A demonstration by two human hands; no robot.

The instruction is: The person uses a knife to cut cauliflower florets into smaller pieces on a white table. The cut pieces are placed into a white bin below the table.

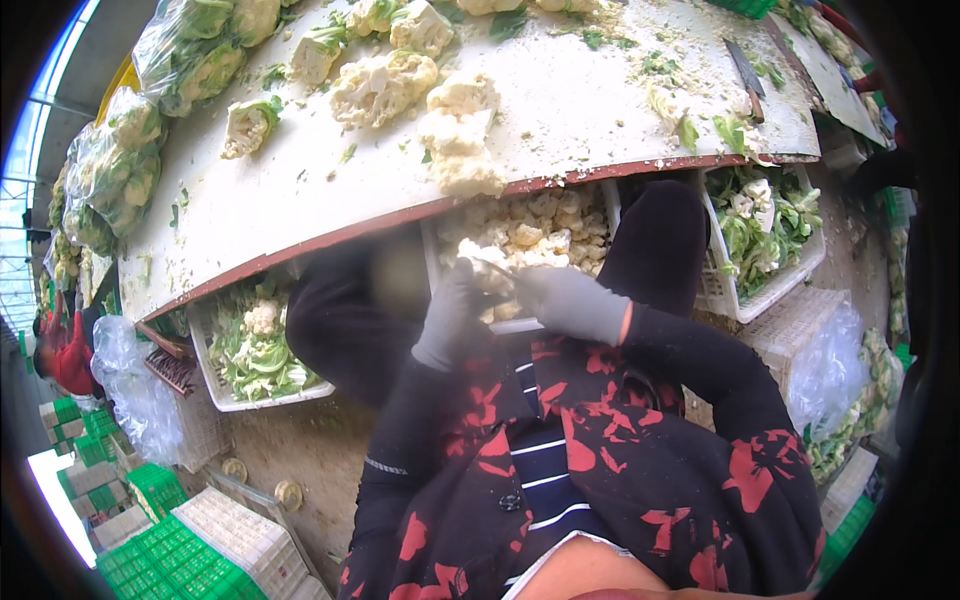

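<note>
Both of my hands wear grey gloves and are held over a white plastic crate [430, 259] filled with cut cauliflower florets [559, 217]. In my right hand [576, 304] is a small knife [495, 267], its thin dark blade pointing toward my left hand. My left hand [448, 313] is curled around a pale cauliflower piece [487, 279], partly hidden by the blade and fingers. On the white tabletop [555, 112] beyond lie cut cauliflower heads [382, 86], and one stack of cut cauliflower pieces [461, 135] reaches the red-brown table edge.
Crates of leaf trimmings stand at left [217, 405] and right [742, 311]. A cleaver [744, 79] lies on the table's far right. Bagged cauliflowers [112, 161] line the left end. Stacked green and white crates [172, 555] stand lower left; a person in red [71, 352] is farther off.
</note>
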